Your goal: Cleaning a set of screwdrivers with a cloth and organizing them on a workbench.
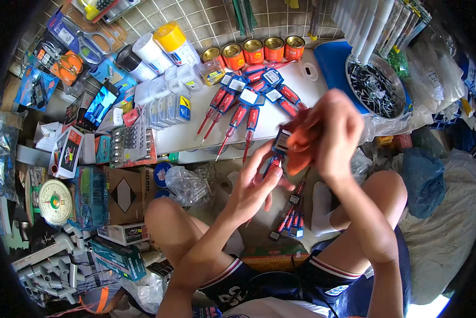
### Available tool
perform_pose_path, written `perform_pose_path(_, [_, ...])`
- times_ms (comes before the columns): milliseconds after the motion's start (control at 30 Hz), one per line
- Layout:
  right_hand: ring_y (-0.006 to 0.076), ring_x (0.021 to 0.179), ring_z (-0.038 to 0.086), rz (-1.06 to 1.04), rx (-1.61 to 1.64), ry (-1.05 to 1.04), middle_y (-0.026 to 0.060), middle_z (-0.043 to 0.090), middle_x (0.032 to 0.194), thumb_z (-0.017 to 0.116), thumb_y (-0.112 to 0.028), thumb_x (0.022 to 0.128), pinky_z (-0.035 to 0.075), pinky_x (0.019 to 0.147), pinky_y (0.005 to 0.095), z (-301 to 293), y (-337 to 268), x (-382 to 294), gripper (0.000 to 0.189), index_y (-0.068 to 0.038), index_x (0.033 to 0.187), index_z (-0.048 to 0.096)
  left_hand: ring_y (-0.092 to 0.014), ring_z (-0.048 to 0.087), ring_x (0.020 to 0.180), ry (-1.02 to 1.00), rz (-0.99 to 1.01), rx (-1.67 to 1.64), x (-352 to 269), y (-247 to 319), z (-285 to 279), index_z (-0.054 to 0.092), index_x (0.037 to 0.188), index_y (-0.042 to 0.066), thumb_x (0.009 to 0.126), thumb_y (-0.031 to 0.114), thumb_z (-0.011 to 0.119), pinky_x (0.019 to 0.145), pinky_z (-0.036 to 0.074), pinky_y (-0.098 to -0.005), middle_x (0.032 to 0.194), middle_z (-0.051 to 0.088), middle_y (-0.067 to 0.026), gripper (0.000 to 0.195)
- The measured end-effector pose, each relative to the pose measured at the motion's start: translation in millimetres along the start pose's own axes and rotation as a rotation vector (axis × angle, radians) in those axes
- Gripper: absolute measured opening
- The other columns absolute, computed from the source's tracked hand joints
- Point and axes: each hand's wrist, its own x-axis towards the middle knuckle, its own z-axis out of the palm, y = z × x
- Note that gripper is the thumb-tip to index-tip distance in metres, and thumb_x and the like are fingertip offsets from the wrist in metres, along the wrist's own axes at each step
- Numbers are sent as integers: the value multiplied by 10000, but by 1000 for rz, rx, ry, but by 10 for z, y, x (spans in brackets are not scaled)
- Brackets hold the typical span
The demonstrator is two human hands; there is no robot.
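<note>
My left hand (254,187) holds a red-and-blue-handled screwdriver (273,166) with a white-labelled hang tag at its end. In my right hand (337,135), blurred, is a bunched orange-red cloth (303,149) against the tag end; it hides part of the tag. Beyond my hands, several similar tagged screwdrivers (238,115) lie fanned and overlapping on a white tabletop (178,139), some tips past its front edge. More such screwdrivers (291,222) lie on the floor between my legs.
Several orange cans (253,51) and spray cans (176,43) line the table's back. A metal bowl of fasteners (375,87) stands on a blue surface at right. To the left are plastic cases (168,111), a lit phone (101,105), a dial scale (55,202) and grey pipe fittings (55,274).
</note>
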Motion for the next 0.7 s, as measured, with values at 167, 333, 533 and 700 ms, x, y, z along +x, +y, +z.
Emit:
perform_pose_path(167, [236, 602, 604, -915, -743, -345, 31, 646, 693, 737, -192, 769, 444, 570, 365, 17, 177, 113, 149, -87, 743, 635, -44, 576, 660, -241, -131, -102, -21, -206, -179, 372, 1497, 63, 1036, 130, 529, 390, 303, -173, 1155, 604, -53, 491])
perform_pose_path(333, [158, 510, 644, -392, -520, -169, 81, 632, 616, 705, -112, 859, 491, 468, 298, 46, 279, 134, 185, -26, 727, 607, -73, 612, 850, -31, -132, -228, -46, 21, 165, 485, 1370, 65, 1018, 122, 564, 432, 312, -172, 1046, 567, -5, 365])
perform_pose_path(533, [258, 489, 543, -625, -567, -157, 74, 514, 531, 751, -210, 823, 452, 493, 373, 86, 304, 180, 316, -79, 614, 554, -69, 592, 845, -123, -228, -297, -97, -141, -22, 460, 1403, 126, 1018, 130, 567, 448, 299, -167, 1044, 578, -15, 400])
perform_pose_path(700, [228, 505, 565, -770, -651, -302, 91, 578, 570, 770, -140, 812, 443, 487, 340, 154, 316, -63, 269, -44, 634, 592, -64, 571, 825, -65, -243, -331, -88, -181, -64, 396, 1507, 161, 1015, 116, 564, 459, 290, -172, 963, 550, 1, 521])
